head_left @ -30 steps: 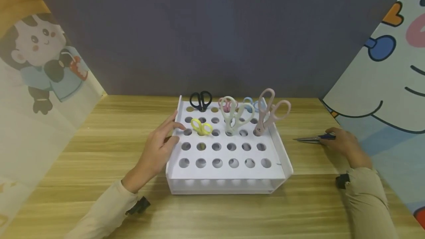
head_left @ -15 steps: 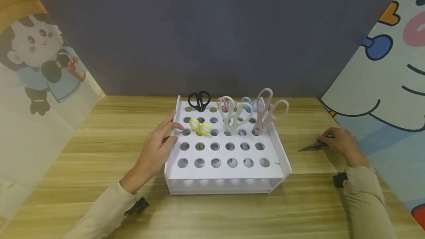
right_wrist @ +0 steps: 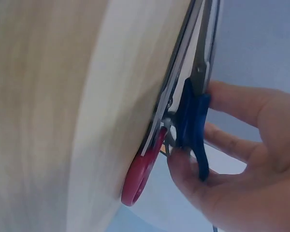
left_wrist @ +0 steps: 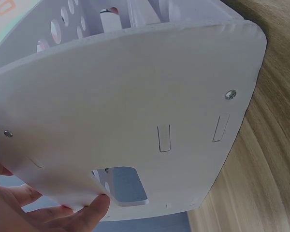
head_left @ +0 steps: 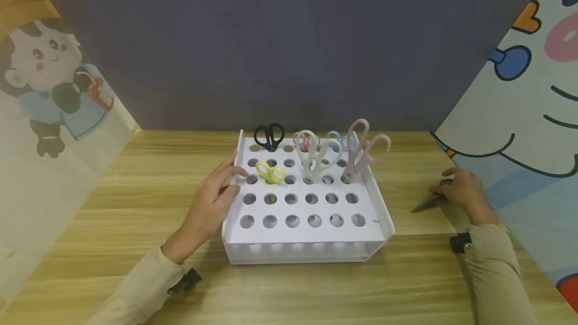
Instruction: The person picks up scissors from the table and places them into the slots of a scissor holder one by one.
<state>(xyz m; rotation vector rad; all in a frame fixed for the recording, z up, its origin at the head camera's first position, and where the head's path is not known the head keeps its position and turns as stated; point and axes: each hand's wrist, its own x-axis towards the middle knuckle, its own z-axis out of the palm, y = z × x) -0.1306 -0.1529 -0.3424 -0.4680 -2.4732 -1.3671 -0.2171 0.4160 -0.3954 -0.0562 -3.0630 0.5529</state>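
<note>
My right hand (head_left: 462, 189), low over the table at the right, pinches blue-handled scissors (right_wrist: 195, 113) by the handle. Their blades (head_left: 424, 204) point left and toward the front. Close beside them in the right wrist view, red-handled scissors (right_wrist: 137, 179) lie against the tabletop; my hand hides these in the head view. At the left, my left hand (head_left: 212, 199) grips the side panel of a white rack (head_left: 302, 234) with round holes. One finger reaches over the panel's edge, and the thumb (left_wrist: 99, 205) touches its outer face by a cutout.
Black (head_left: 269, 137), yellow (head_left: 271, 172), pale green (head_left: 316, 159), pink (head_left: 307, 142), light blue (head_left: 336, 140) and dusty pink scissors (head_left: 361, 154) stand in the rack, handles up. A dark wall (head_left: 289, 44) rises behind the wooden table (head_left: 158, 179); printed panels flank it.
The scissors at my right hand have swung so their tips point more toward the front. The whole scene has shifted slightly left. My left hand keeps its place on the rack.
</note>
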